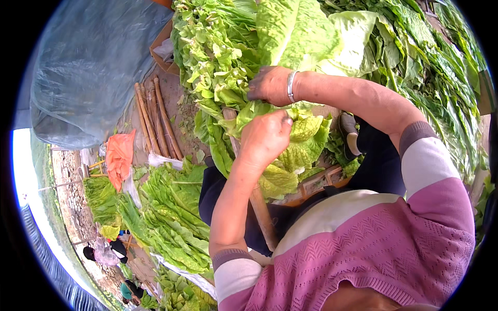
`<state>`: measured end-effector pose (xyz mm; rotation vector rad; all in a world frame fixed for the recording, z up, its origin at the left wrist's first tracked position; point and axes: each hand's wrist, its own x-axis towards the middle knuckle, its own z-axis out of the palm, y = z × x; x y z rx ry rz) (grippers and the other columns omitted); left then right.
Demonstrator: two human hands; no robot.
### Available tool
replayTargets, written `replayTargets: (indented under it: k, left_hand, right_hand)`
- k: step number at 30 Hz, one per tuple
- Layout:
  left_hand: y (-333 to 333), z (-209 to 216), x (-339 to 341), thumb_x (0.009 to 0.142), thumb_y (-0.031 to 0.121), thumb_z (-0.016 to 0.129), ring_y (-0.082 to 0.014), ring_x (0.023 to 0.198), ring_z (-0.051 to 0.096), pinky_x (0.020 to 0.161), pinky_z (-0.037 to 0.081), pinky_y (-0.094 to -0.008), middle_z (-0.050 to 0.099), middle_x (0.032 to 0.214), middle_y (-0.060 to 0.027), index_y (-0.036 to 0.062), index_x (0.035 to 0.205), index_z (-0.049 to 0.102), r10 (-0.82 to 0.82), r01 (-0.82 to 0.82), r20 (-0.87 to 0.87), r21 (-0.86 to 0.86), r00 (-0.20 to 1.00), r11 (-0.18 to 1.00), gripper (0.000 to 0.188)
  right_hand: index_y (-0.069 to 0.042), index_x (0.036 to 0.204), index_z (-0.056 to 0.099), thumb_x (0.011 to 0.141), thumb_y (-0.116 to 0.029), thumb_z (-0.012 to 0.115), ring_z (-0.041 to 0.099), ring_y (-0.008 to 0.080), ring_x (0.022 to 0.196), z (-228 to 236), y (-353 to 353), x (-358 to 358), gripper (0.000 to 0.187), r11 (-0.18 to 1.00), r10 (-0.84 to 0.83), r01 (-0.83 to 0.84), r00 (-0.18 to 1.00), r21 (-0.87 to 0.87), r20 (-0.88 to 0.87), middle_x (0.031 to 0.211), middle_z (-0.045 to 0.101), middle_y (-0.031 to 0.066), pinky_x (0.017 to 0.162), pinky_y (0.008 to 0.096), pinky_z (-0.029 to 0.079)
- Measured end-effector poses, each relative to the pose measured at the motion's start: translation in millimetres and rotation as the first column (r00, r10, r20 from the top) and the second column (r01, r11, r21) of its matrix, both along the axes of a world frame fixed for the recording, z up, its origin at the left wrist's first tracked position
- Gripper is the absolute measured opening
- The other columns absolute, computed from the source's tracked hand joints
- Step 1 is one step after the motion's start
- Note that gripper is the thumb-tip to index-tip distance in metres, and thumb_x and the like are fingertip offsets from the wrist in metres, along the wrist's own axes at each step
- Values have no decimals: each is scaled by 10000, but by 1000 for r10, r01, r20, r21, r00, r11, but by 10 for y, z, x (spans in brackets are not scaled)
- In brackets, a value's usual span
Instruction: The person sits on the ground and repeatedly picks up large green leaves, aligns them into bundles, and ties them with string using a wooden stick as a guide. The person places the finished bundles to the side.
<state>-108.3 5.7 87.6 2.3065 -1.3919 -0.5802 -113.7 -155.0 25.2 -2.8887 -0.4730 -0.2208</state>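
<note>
Now our left grip [265, 136] is curled narrow beside the wooden pole [263, 220], contents hidden; our right grip [271, 86], past its far end, we can't tell. Best settle leaves [307, 129] gently.

Near leaf [281, 181] yellow-green, mottled darker. Far leaf [298, 31] bright green, midrib pale. Right pile [436, 93] deeper green. Pole [264, 220] tan. Left sheet [88, 67] grey-blue; cloth [120, 155] orange; sticks [162, 119] brown. Top [384, 249] shows mauve, zigzag pattern, off-white bands; cuffs [417, 138] greyish purple. Trousers [381, 160] dark navy. Bangle [291, 87] silver.
</note>
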Motion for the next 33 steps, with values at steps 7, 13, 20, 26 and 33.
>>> replayTargets:
  k: [7,13,20,26,33]
  left_hand:
    - [921,-651,1649,854,177,559,-96,394,344,386,275,-246,450,539,14,29,802,598,552,-562,-612,203,566,802,161]
    - [1276,-1523,1794,872,191,552,-70,398,332,374,233,-237,448,530,16,30,807,604,554,-731,-703,71,446,679,181]
    - [1394,-1853,1717,891,146,475,-146,602,526,541,423,-269,588,758,-71,-56,956,586,516,-733,-668,-65,536,677,239]
    - [712,-1530,955,916,275,478,-194,614,529,532,449,-293,552,784,-134,-51,1039,519,630,-734,-436,-116,643,669,350]
    - [1198,-668,253,904,325,521,-113,438,372,383,298,-238,429,575,-50,0,854,516,712,-879,-577,-22,400,476,329]
  right_hand:
    - [-27,1205,551,746,-72,571,572,159,955,-493,293,249,461,437,247,393,813,809,-528,1111,613,95,843,303,456]
    - [4,1201,526,717,-311,704,556,276,1063,-947,782,235,604,250,-323,618,779,745,-538,1170,565,198,918,338,429]
    - [-24,1157,548,917,-513,303,519,388,1073,-1399,1458,209,598,76,-162,821,571,566,-805,1163,557,233,926,434,408]
    - [-6,1083,603,876,-544,396,571,340,990,-2194,965,303,613,212,-4,737,657,642,-754,1068,615,208,836,415,437]
    - [-69,995,641,822,-372,577,618,190,706,-882,-1817,-1190,355,506,-138,739,578,445,-804,840,648,61,581,339,495]
